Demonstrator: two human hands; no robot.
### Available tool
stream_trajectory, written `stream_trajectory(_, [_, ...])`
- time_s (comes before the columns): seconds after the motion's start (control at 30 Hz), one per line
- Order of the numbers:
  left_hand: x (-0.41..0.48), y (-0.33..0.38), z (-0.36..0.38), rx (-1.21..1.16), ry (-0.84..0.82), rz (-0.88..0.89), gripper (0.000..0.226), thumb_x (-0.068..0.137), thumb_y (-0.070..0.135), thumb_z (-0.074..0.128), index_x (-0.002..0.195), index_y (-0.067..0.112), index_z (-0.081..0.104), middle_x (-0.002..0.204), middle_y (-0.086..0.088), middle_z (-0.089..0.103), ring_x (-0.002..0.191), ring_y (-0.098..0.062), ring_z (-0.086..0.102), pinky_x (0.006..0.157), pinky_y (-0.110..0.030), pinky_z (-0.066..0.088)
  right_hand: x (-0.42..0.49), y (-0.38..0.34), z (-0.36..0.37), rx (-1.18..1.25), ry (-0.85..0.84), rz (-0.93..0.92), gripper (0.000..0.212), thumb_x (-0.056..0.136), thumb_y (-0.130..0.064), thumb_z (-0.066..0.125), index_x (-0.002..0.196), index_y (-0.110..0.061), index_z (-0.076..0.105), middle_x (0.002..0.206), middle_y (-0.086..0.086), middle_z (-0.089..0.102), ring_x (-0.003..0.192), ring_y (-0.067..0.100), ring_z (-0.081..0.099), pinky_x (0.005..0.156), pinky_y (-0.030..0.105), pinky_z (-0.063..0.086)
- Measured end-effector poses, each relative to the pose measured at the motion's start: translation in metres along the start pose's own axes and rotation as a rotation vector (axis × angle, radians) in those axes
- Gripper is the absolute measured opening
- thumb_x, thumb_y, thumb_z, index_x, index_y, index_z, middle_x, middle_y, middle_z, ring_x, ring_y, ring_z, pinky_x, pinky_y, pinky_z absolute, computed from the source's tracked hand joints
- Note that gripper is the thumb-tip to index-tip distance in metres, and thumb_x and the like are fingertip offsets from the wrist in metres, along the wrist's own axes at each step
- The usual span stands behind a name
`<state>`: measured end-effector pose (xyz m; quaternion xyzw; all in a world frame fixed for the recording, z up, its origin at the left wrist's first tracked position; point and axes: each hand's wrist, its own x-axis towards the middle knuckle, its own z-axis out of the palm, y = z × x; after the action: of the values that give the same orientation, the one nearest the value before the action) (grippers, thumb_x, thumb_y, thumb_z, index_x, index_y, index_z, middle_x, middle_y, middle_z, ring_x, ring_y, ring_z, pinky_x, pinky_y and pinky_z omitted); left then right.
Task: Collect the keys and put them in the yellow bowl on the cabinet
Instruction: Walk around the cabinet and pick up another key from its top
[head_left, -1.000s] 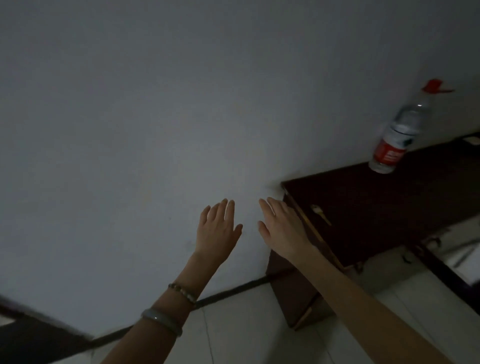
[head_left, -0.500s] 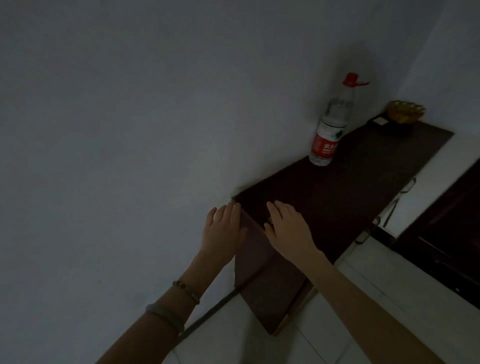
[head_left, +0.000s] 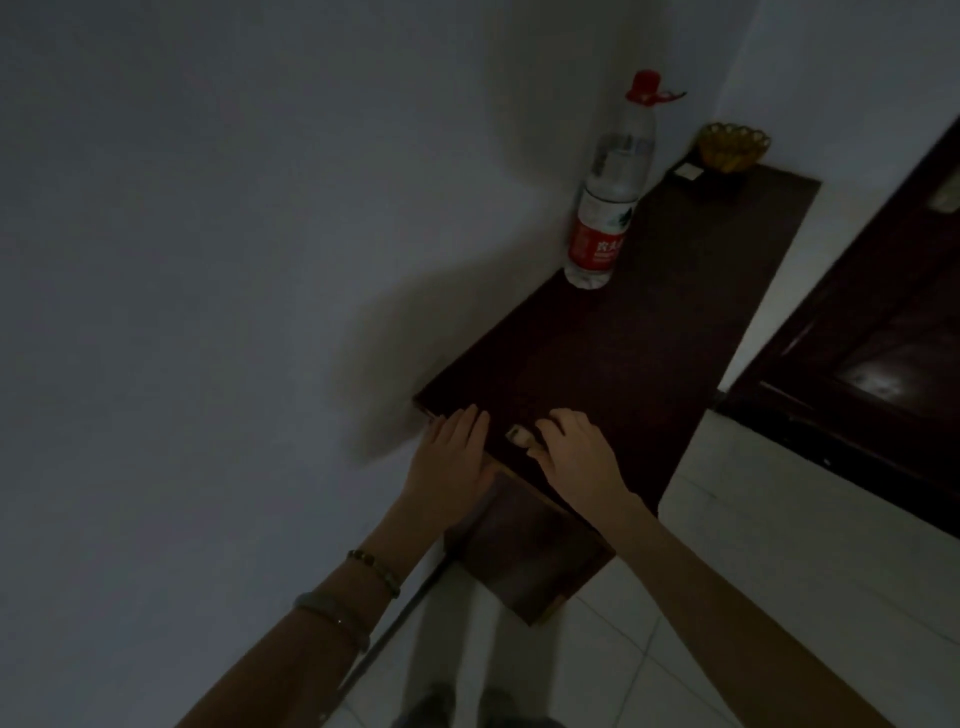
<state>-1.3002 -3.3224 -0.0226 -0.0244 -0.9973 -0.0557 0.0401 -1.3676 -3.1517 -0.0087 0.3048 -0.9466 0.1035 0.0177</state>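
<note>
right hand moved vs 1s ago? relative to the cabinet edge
Yes. The right hand has gone forward past the near edge of the cabinet and now rests on its top, fingers at the key. Earlier it hovered just short of that edge.

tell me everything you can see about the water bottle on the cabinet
The water bottle is tall, clear plastic, with a red cap and a loose red ring hanging at the neck, and a red label with white print around its lower part. It stands upright on the dark cabinet top, close to the wall and nearer than the yellow bowl. Neither hand touches it. Its fill level is hard to judge in the dim light.
</note>
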Motion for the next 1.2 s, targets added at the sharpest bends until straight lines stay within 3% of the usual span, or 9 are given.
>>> stream_trajectory(0.23, [0.015, -0.014, 0.013, -0.099, -0.01, 0.141, 0.066, 0.089, 0.036, 0.051, 0.139, 0.001, 0.027, 0.147, -0.022, 0.031, 0.135, -0.033, 0.03, 0.113, -0.046, 0.014, 0.017, -0.011, 0.012, 0.029, 0.011, 0.078, 0.026, 0.093, -0.027, 0.047, 0.105, -0.007, 0.059, 0.108, 0.013, 0.057, 0.097, 0.027, 0.051, 0.079, 0.036, 0.042])
stream_trajectory(0.37, [0.019, -0.019, 0.024, -0.106, -0.075, 0.173, 0.066, 0.091, 0.039, 0.046, 0.142, 0.005, 0.021, 0.15, -0.019, 0.026, 0.137, -0.029, 0.024, 0.113, -0.043, 0.014, 0.022, -0.014, 0.017, 0.035, -0.017, 0.106, 0.02, 0.091, -0.022, 0.048, 0.099, -0.007, 0.06, 0.106, 0.013, 0.056, 0.096, 0.026, 0.049, 0.08, 0.035, 0.042])
stream_trajectory(0.47, [0.02, -0.023, 0.027, -0.124, -0.087, 0.186, 0.064, 0.092, 0.039, 0.045, 0.141, 0.004, 0.024, 0.149, -0.02, 0.028, 0.136, -0.031, 0.026, 0.112, -0.043, 0.019, 0.024, -0.015, 0.019, 0.067, -0.028, 0.133, 0.018, 0.09, -0.018, 0.05, 0.099, -0.006, 0.059, 0.107, 0.014, 0.055, 0.098, 0.027, 0.048, 0.082, 0.035, 0.041])
stream_trajectory(0.6, [0.021, -0.024, 0.027, -0.117, -0.027, 0.232, 0.06, 0.086, 0.034, 0.06, 0.131, -0.002, 0.042, 0.135, -0.027, 0.046, 0.124, -0.039, 0.045, 0.102, -0.05, 0.036, 0.026, -0.019, 0.017, 0.142, -0.017, 0.184, 0.012, 0.088, -0.011, 0.052, 0.097, -0.004, 0.055, 0.103, 0.016, 0.055, 0.096, 0.029, 0.048, 0.08, 0.035, 0.04])
stream_trajectory(0.73, [0.021, -0.027, 0.027, -0.108, -0.059, 0.237, 0.062, 0.092, 0.04, 0.047, 0.14, 0.004, 0.028, 0.147, -0.02, 0.032, 0.135, -0.032, 0.029, 0.109, -0.044, 0.024, 0.026, -0.026, 0.01, 0.33, -0.086, 0.276, 0.003, 0.089, -0.008, 0.053, 0.091, -0.006, 0.052, 0.091, 0.015, 0.062, 0.074, 0.019, 0.05, 0.064, 0.029, 0.038])
stream_trajectory(0.83, [0.022, -0.03, 0.029, -0.067, -0.077, 0.255, 0.065, 0.093, 0.043, 0.042, 0.143, 0.008, 0.02, 0.151, -0.016, 0.024, 0.138, -0.027, 0.021, 0.11, -0.041, 0.019, 0.021, -0.029, 0.002, 0.381, -0.114, 0.335, 0.003, 0.09, -0.011, 0.053, 0.092, -0.01, 0.053, 0.089, 0.01, 0.063, 0.068, 0.014, 0.05, 0.062, 0.028, 0.038])
stream_trajectory(1.0, [0.024, -0.029, 0.026, -0.02, -0.085, 0.298, 0.067, 0.092, 0.043, 0.042, 0.143, 0.007, 0.017, 0.152, -0.016, 0.021, 0.139, -0.026, 0.018, 0.111, -0.04, 0.017, 0.0, -0.033, -0.024, 0.538, 0.061, 0.365, 0.006, 0.088, -0.016, 0.057, 0.088, -0.01, 0.057, 0.079, 0.005, 0.063, 0.061, 0.011, 0.054, 0.053, 0.024, 0.043])
stream_trajectory(1.13, [0.026, -0.008, 0.012, -0.038, -0.004, 0.372, 0.066, 0.092, 0.04, 0.044, 0.142, 0.006, 0.02, 0.151, -0.017, 0.025, 0.139, -0.028, 0.02, 0.112, -0.042, 0.017, -0.031, -0.03, -0.043, 0.682, 0.275, 0.478, 0.007, 0.083, -0.018, 0.065, 0.083, -0.015, 0.059, 0.068, -0.014, 0.058, 0.062, -0.004, 0.054, 0.054, 0.004, 0.042])
stream_trajectory(1.2, [0.026, 0.008, 0.004, -0.049, 0.017, 0.411, 0.067, 0.091, 0.04, 0.046, 0.143, 0.007, 0.018, 0.152, -0.015, 0.023, 0.139, -0.027, 0.018, 0.113, -0.042, 0.016, -0.05, -0.026, -0.055, 0.714, 0.377, 0.552, 0.011, 0.08, -0.022, 0.069, 0.079, -0.018, 0.058, 0.066, -0.016, 0.057, 0.06, -0.006, 0.054, 0.052, 0.002, 0.039])
